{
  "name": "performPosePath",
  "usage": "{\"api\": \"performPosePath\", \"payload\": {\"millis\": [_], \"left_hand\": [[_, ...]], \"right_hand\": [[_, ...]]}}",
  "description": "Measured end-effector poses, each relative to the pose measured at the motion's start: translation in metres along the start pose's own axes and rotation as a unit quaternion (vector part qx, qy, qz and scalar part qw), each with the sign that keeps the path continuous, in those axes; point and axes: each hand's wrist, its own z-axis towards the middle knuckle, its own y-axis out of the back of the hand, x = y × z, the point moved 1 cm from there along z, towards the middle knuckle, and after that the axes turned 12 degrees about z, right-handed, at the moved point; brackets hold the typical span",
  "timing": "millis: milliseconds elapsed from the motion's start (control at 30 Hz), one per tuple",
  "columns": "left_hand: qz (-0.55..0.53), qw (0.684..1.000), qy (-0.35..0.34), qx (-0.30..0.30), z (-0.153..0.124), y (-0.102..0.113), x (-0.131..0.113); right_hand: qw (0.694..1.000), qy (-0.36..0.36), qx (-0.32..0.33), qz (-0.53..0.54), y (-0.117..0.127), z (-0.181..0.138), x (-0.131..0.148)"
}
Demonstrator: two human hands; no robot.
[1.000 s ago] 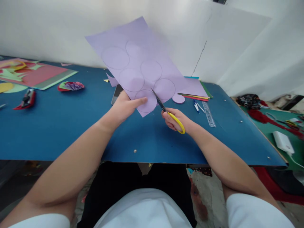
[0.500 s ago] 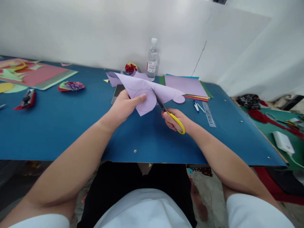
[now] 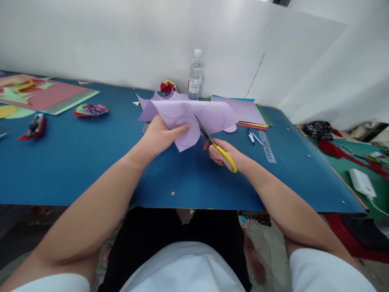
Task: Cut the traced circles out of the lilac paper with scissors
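A sheet of purple paper (image 3: 212, 115) with several drawn circles is held up above the blue table. My left hand (image 3: 164, 136) grips its left part, thumb on top beside a partly cut circle. My right hand (image 3: 221, 152) is closed round the yellow handles of a pair of scissors (image 3: 223, 155). Their dark blades reach onto the paper at the right edge of that circle, pointing up and left. A cut purple circle (image 3: 230, 129) shows partly behind the sheet's right end. A phone-like dark object lies mostly hidden beneath the paper.
Behind the sheet stand a water bottle (image 3: 195, 77) and a red-yellow paper ball (image 3: 167, 87). To the right lie stacked coloured papers (image 3: 253, 109), pens (image 3: 251, 137) and a clear ruler (image 3: 267, 147). On the left are a red stapler (image 3: 35, 127), a folded paper piece (image 3: 91, 110) and paper scraps (image 3: 15, 96).
The purple sheet has tilted and flexed, its right part swinging so another drawn circle shows more fully. My left hand has shifted slightly with it; the scissors stay nearly in place.
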Motion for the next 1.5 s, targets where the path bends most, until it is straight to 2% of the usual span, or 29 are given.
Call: {"api": "performPosePath", "payload": {"millis": [500,1500], "left_hand": [[-0.03,0.997,0.02,0.064,0.0009,-0.0003,0.0006],[-0.028,0.995,0.021,0.095,0.0037,0.007,0.0012]], "right_hand": [[1.0,-0.003,0.01,0.021,-0.0001,0.0,-0.0012],[0.998,-0.045,0.011,0.034,0.002,-0.0014,-0.0021]]}}
